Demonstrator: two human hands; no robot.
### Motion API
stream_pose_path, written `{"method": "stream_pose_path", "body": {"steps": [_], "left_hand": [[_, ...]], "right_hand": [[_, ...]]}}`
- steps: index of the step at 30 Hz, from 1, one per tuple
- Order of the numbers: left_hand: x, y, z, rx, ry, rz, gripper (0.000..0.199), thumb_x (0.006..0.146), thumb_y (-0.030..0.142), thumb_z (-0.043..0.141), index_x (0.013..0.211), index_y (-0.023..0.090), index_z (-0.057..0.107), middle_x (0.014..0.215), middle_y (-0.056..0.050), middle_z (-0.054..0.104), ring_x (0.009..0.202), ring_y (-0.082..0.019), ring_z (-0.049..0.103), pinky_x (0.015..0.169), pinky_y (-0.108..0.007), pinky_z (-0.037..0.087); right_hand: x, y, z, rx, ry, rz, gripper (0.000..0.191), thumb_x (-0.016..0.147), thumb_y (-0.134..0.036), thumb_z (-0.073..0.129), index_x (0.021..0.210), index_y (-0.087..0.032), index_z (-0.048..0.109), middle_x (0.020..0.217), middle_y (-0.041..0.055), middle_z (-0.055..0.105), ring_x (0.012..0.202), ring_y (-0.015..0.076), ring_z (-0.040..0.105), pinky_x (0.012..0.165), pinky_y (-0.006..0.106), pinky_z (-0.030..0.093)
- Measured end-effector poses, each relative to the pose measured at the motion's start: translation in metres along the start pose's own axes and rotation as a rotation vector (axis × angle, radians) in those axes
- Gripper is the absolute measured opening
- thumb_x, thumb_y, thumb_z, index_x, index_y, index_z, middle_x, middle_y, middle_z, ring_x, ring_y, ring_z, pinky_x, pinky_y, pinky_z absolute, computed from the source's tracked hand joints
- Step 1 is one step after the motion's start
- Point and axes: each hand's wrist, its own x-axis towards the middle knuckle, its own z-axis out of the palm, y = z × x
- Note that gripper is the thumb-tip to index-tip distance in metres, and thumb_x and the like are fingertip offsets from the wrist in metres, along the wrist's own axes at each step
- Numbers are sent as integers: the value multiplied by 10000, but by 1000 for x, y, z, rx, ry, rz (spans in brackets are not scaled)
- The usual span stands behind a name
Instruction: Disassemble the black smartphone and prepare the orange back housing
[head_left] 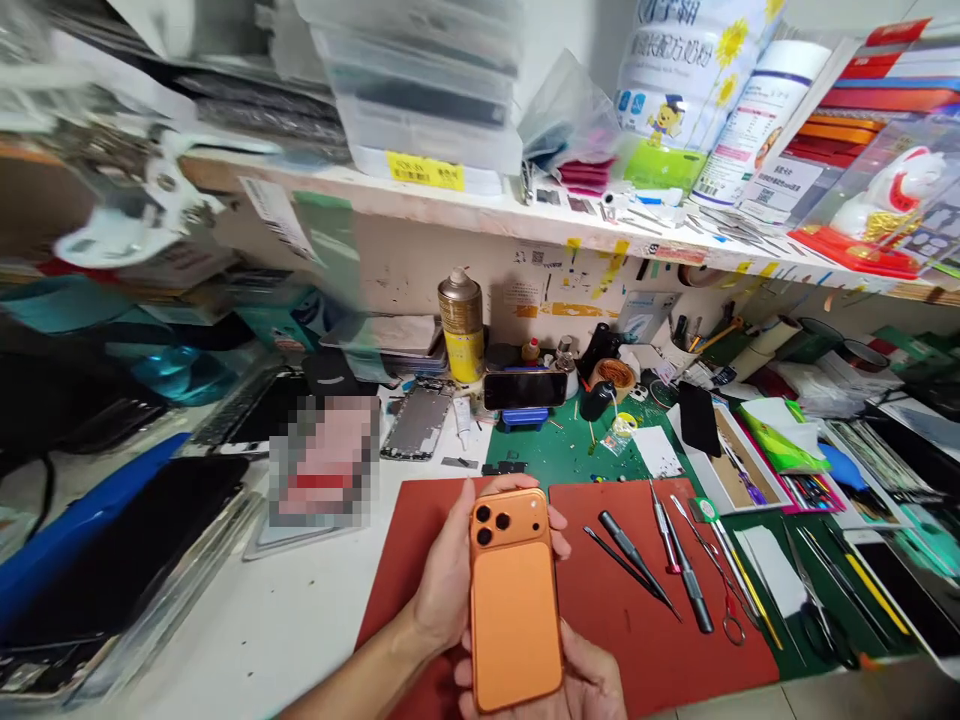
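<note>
An orange smartphone (516, 620) is held up over the red-brown work mat (630, 640), its back with the camera bump facing me. My left hand (448, 570) grips it along the left edge and over the top, fingertips showing at the upper right edge. Around the lower end, my right hand (592, 675) is wrapped, thumb at the right edge and fingers behind. The phone's screen side is hidden. Just right of it on the mat lie black tweezers (630, 575) and a dark-handled screwdriver-like tool (690, 580).
A shelf edge (450, 205) crosses above the bench. At the back stand a yellow spray can (461, 335) and a dark phone on a blue stand (525, 390). Scissors (817, 610) and a white phone (904, 590) lie right; a stack of dark panels (127, 550) lies left.
</note>
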Motion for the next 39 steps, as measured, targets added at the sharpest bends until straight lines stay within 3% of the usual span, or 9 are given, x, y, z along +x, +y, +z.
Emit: {"method": "stream_pose_path", "body": {"steps": [4,6,9,14,17,23,28,35,39], "left_hand": [[1,7,0,-8,42,-9,536,1060,676,498,1143,207,742,1026,-135,814,854,-297,788,835,-425,607],[2,9,-1,4,66,-26,535,1050,673,513,1128,200,751,1030,-140,814,848,-306,787,828,-431,613],[3,9,-4,17,98,-49,514,1047,648,518,1125,199,756,1027,-156,818,837,-321,785,806,-439,617],[4,7,-5,61,131,-89,501,1012,631,586,1182,193,761,1049,-179,823,843,-347,787,769,-455,631],[5,7,-7,96,147,-93,539,983,649,634,1215,181,767,1110,-193,824,878,-359,795,791,-470,647],[8,7,-15,156,195,-125,630,969,701,634,1234,148,775,1224,-217,808,921,-375,800,794,-490,675],[10,9,-20,253,306,-129,654,896,713,704,1247,164,762,1176,-211,828,895,-400,810,749,-494,692],[13,10,-28,251,394,-232,699,904,747,638,1313,191,746,1181,-163,844,963,-428,816,752,-505,708],[16,10,-27,252,402,-198,655,933,722,584,1227,175,792,1139,-200,844,951,-437,820,738,-501,707]], "right_hand": [[-23,0,-5,-377,187,-74,752,907,-735,775,1380,-151,751,1148,177,820,911,293,789,870,444,599],[-43,-16,-4,-809,437,-301,506,915,-591,849,1238,-203,818,1001,120,812,807,255,744,791,389,594],[-72,-62,-2,-1396,781,-624,256,913,-507,864,1025,-277,866,944,104,790,862,281,719,835,376,559],[-105,-141,-21,-1933,1203,-744,493,1056,-668,543,1012,-258,814,1014,131,778,895,305,728,792,404,530],[-114,-163,-38,-2019,1307,-676,584,1071,-681,462,1000,-213,803,1016,148,782,872,312,727,759,408,512],[-118,-171,-43,-2038,1316,-598,532,1062,-619,468,937,-231,810,971,111,824,822,272,752,757,360,506],[-143,-191,-43,-2017,1571,-548,495,1048,-527,464,914,-198,809,840,132,808,683,268,692,653,351,425],[-161,-195,-57,-2059,1593,-325,283,1014,-402,596,938,-248,820,934,55,832,785,228,744,718,306,473],[-156,-199,-65,-2115,1657,-210,240,1038,-341,606,1033,-220,814,1049,96,817,899,243,761,750,307,470]]}}
